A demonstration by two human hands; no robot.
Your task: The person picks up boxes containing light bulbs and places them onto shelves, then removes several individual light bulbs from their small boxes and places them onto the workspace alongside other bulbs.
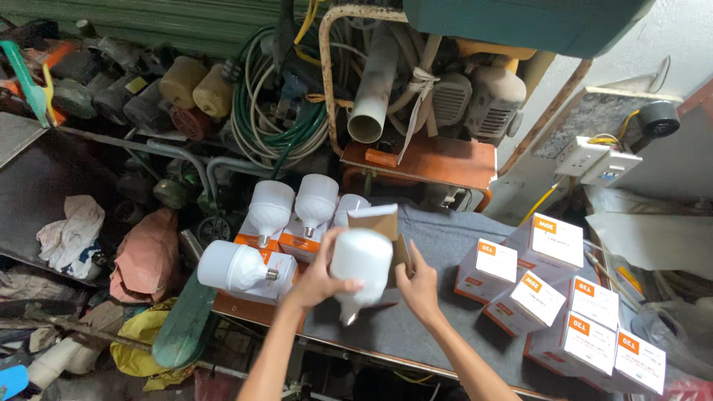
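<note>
Two hands work over the grey-covered desk: the left hand has its fingers wrapped round a large white plastic bulb. At three o'clock of it, the right hand has its fingers closed on an open brown cardboard box.

One camera is sitting on the person's head and looking almost straight down. It is staying close to the grey table and is catching the forearms from below the picture. Farther up it is showing piled machines and hoses.

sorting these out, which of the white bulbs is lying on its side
The white bulb at far left, lying across an orange-and-white box with its screw base pointing right. The other resting bulbs stand base-down.
</note>
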